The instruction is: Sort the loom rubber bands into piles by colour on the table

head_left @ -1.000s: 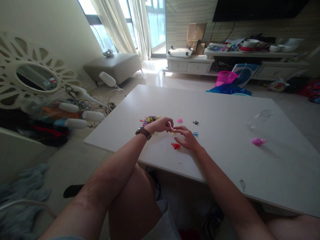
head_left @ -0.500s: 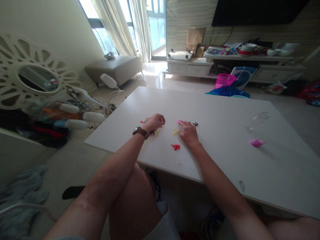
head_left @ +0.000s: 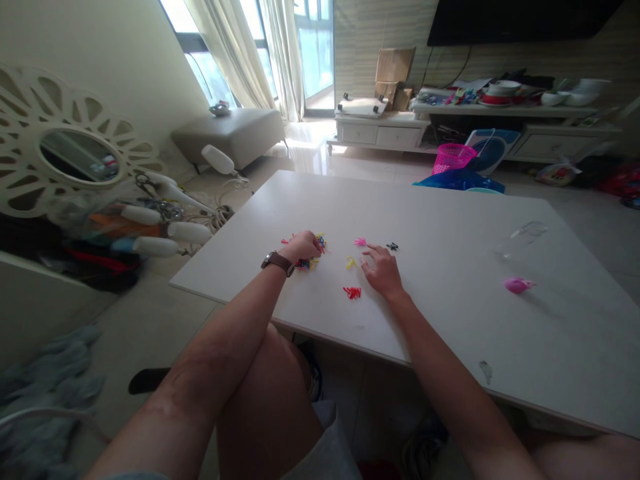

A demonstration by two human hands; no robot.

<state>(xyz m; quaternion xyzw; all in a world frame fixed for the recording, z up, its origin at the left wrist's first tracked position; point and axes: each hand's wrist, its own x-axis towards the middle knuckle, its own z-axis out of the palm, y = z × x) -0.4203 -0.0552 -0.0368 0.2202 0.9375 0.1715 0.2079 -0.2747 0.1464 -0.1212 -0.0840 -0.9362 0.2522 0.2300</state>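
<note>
The left hand [head_left: 303, 247] has shifted back to the mixed heap of bands [head_left: 321, 241], just left of the frame's centre, and the right hand [head_left: 383, 272] has drawn off the pink bands [head_left: 360, 242] – so the work now seems to be at the heap. The left fingers curl in, and whether they grip anything cannot be told; the right hand is loosely open, with nothing seen in it. The heap looks thin, tangled and many-coloured – yellow bands [head_left: 351, 263] and red bands [head_left: 353, 293] lie apart, right of centre
</note>
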